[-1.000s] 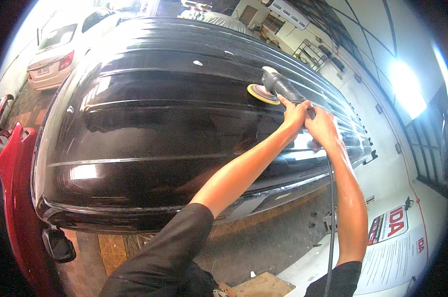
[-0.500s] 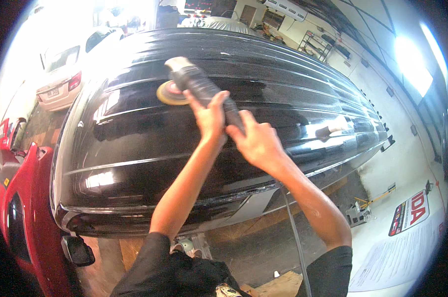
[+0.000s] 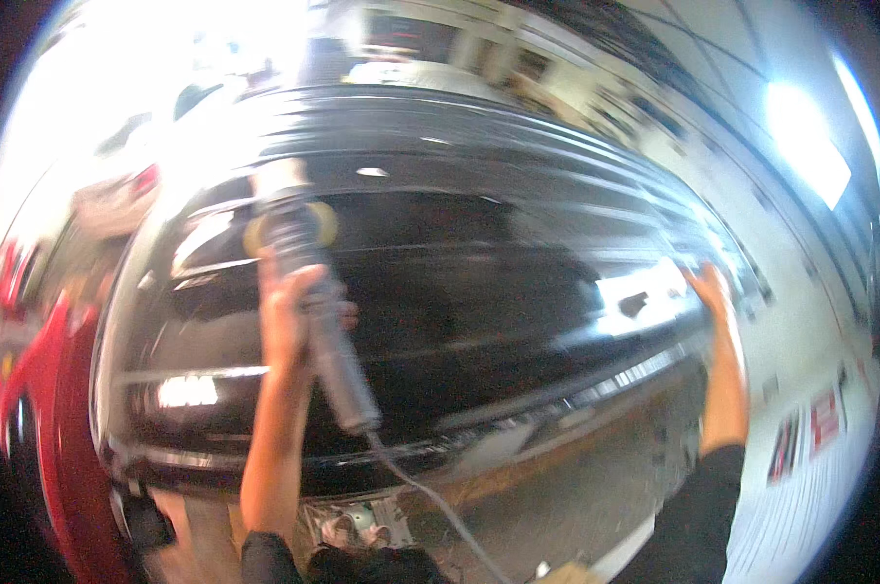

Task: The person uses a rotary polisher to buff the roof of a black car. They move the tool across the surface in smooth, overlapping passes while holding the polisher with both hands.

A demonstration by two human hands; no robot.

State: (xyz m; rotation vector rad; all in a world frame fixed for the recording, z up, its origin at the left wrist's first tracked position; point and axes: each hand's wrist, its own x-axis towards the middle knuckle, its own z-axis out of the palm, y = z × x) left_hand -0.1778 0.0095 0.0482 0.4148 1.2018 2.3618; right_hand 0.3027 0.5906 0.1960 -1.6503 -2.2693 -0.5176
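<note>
My left hand (image 3: 289, 307) is closed around the body of a dark polisher (image 3: 333, 350) with a pale head end. Its round yellowish pad (image 3: 321, 224) shows beside the tool's head, over the shiny black ribbed vehicle roof (image 3: 440, 253). From the handle's rear a cord (image 3: 440, 506) runs down to the lower edge. Far to the right, my right hand (image 3: 712, 289) has its fingers apart beside a small white object with a dark end (image 3: 634, 305), perhaps a bottle, on the roof. Blur hides whether they touch.
A red car body part (image 3: 60, 419) stands close at the left, and a whitish vehicle (image 3: 114, 209) is behind it. The pale wall (image 3: 809, 311) with a sign (image 3: 809, 433) rises on the right. Below the roof's near edge lies the grey floor (image 3: 576, 496).
My right hand has left the polisher's handle and moved right to the white object. My left hand has swung the polisher left and nearer, its handle now pointing toward me. The view has shifted.
</note>
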